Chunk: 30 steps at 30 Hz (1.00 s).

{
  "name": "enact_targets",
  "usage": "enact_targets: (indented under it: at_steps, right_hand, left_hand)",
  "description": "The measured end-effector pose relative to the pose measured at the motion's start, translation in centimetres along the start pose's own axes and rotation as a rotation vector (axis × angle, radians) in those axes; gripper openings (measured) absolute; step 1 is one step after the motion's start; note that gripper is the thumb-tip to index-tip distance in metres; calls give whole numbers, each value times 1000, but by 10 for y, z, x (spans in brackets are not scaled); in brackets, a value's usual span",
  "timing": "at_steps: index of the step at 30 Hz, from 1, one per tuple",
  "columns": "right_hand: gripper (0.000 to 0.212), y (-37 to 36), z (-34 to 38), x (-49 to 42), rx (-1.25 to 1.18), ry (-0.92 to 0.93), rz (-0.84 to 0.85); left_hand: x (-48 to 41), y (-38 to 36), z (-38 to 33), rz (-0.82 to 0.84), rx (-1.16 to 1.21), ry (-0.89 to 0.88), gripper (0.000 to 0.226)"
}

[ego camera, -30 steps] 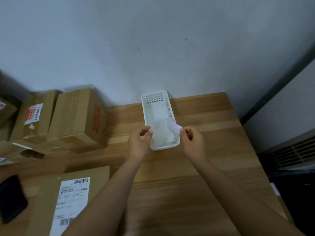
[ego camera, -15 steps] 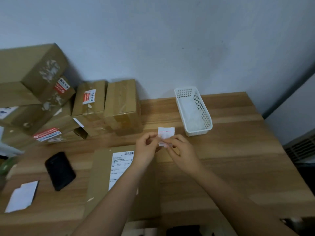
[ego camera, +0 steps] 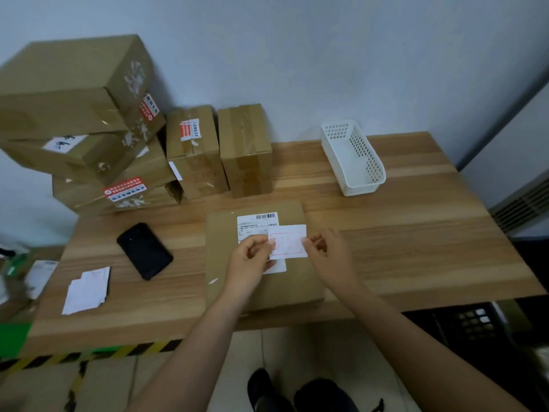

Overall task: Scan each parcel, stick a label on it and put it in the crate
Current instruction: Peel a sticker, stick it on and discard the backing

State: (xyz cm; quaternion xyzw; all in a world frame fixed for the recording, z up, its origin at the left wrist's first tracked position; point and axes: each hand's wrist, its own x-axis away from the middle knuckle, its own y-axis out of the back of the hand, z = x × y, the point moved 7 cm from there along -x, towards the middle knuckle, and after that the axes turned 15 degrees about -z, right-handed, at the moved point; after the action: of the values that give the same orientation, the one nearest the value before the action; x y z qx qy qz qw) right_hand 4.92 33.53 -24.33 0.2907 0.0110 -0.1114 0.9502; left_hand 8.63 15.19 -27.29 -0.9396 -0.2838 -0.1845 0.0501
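The label (ego camera: 287, 241) is held taut just over the parcel (ego camera: 261, 289), a flat cardboard box lying at the near edge of the counter (ego camera: 416, 233). The left hand (ego camera: 251, 257) pinches the label's left edge between thumb and fingers (ego camera: 264, 246), and the right hand (ego camera: 329, 254) pinches its right edge. The label overlaps the printed slip (ego camera: 252, 226) on the box top. I cannot tell whether it touches yet.

The label looks thin and limp, probably sticky underneath. It is best kept stretched by its edges, laid down from one side and smoothed flat. The parcel looks stiff, rough enough not to slip and likely light. Gripping its two long sides with both hands should suit the carry to the dark crate (ego camera: 472, 322) below, on the right.
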Motion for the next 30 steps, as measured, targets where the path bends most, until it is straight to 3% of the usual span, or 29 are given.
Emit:
enact_targets:
  at_steps: [5, 13, 23, 27, 30]
  right_hand:
    - [13, -4, -19, 21, 72, 52, 73]
    - [14, -7, -53, 33, 139, 11, 140]
    - [17, -12, -68, 41, 178, -16, 105]
    - [19, -10, -66, 42, 178, -23, 49]
    - [23, -4, -55, 43, 204, 151, -13]
  left_hand:
    - [19, 19, 12, -151, -302, -202, 14]
    - [37, 13, 28, -174, -664, -461, 22]
    - [40, 7, 44, -217, -874, -618, 13]
    - [38, 12, 41, -256, -841, -605, 27]
    - [43, 6, 39, -188, -839, -771, 24]
